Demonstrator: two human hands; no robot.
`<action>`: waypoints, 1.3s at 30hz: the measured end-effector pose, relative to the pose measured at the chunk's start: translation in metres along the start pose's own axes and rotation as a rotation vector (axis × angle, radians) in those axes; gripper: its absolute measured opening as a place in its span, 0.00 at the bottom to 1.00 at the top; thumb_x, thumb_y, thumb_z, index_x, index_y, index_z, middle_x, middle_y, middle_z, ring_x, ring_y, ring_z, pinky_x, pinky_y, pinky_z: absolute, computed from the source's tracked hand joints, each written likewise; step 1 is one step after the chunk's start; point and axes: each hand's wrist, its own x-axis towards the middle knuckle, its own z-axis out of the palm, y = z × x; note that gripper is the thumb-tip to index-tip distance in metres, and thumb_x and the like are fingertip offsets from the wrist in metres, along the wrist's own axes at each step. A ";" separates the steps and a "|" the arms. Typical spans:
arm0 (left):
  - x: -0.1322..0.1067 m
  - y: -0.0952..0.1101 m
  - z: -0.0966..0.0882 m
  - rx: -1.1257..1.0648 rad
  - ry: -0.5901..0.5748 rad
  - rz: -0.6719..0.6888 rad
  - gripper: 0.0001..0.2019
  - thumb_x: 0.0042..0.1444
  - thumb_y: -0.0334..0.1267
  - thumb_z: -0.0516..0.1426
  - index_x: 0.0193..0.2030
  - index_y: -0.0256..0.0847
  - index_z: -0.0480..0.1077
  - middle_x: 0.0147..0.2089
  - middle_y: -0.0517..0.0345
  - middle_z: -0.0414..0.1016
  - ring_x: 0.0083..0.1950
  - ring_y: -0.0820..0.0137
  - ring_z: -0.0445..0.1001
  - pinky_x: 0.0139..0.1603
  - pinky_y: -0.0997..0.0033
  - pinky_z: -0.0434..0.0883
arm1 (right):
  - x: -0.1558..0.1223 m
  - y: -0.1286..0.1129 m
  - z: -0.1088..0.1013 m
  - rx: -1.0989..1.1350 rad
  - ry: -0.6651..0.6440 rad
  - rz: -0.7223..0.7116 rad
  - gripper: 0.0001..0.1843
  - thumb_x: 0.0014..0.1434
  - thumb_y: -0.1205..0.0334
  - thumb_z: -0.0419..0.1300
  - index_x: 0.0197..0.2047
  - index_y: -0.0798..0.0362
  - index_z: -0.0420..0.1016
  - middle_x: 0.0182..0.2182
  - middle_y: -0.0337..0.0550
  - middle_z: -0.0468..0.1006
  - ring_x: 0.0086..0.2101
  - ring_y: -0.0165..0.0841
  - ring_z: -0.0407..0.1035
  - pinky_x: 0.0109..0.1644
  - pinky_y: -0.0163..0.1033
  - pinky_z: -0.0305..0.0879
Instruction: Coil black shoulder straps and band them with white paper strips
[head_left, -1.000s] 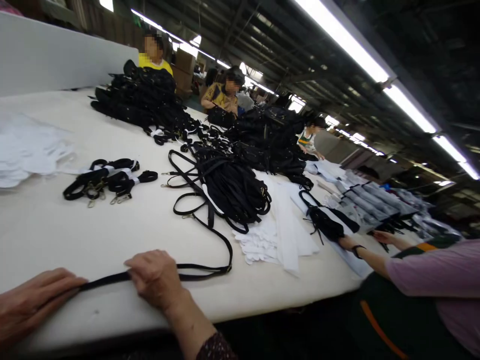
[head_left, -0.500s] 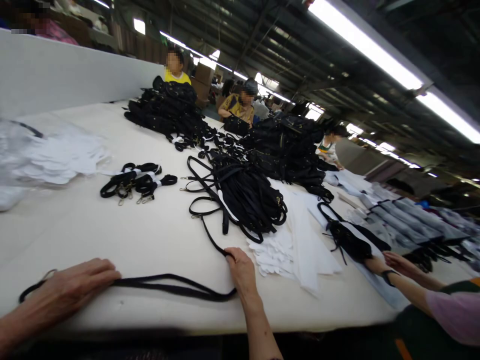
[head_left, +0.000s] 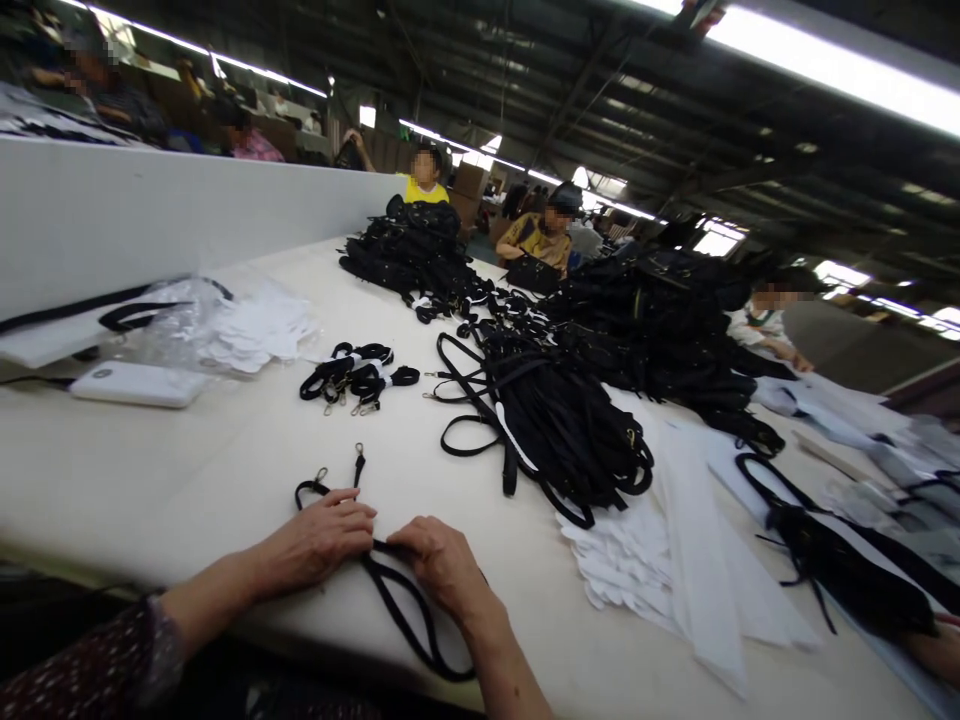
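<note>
I was bent over one black strap [head_left: 436, 664], which lay on the near side of the heap of straps [head_left: 570, 420], a little to the left of it and close to the edge of the bench [head_left: 225, 480]. My right grip [head_left: 442, 570] was pinched on the strap, thumb and fingers together, just in front of the heap. My left grip [head_left: 326, 540] lay across the same strap, farther left of the heap, fingers bent and held together; whether it was clenched on the strap or only pressing it down, I couldn't tell. The strap's slack hung in a loop below my two grips, and its metal clasps [head_left: 359, 450] lay beyond my left one. To the left of the heap sat some tied strap bundles [head_left: 360, 375], and farther left of it were white cut pieces [head_left: 259, 325] and a white device [head_left: 139, 385] with a cable. More white pieces [head_left: 619, 560] lay at the heap's near right, beside long white strips [head_left: 694, 540]. Well to its right was a black bag [head_left: 847, 575], with another person's hand [head_left: 941, 650] at its end. Behind the heap rose a pile of black bags [head_left: 660, 320], and a person in a patterned top [head_left: 536, 235] sat beyond.
</note>
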 end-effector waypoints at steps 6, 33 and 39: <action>-0.005 0.002 0.009 -0.053 0.020 -0.087 0.14 0.67 0.26 0.45 0.44 0.42 0.70 0.43 0.56 0.74 0.43 0.65 0.71 0.51 0.61 0.65 | -0.033 0.007 -0.010 -0.010 0.175 0.103 0.13 0.61 0.64 0.64 0.50 0.45 0.77 0.48 0.41 0.80 0.48 0.37 0.72 0.55 0.44 0.66; -0.005 0.001 0.028 -0.118 0.108 -0.151 0.16 0.69 0.30 0.47 0.59 0.44 0.66 0.49 0.52 0.75 0.50 0.64 0.73 0.51 0.62 0.72 | -0.072 0.013 -0.027 0.158 0.569 0.250 0.13 0.65 0.60 0.56 0.51 0.47 0.76 0.50 0.46 0.80 0.51 0.37 0.73 0.58 0.44 0.69; -0.007 0.000 0.026 -0.127 0.122 -0.162 0.14 0.69 0.32 0.47 0.55 0.45 0.70 0.47 0.54 0.76 0.47 0.65 0.73 0.50 0.65 0.72 | -0.129 -0.015 -0.013 -0.034 0.265 0.012 0.15 0.57 0.55 0.67 0.47 0.45 0.75 0.46 0.40 0.81 0.49 0.38 0.74 0.67 0.54 0.55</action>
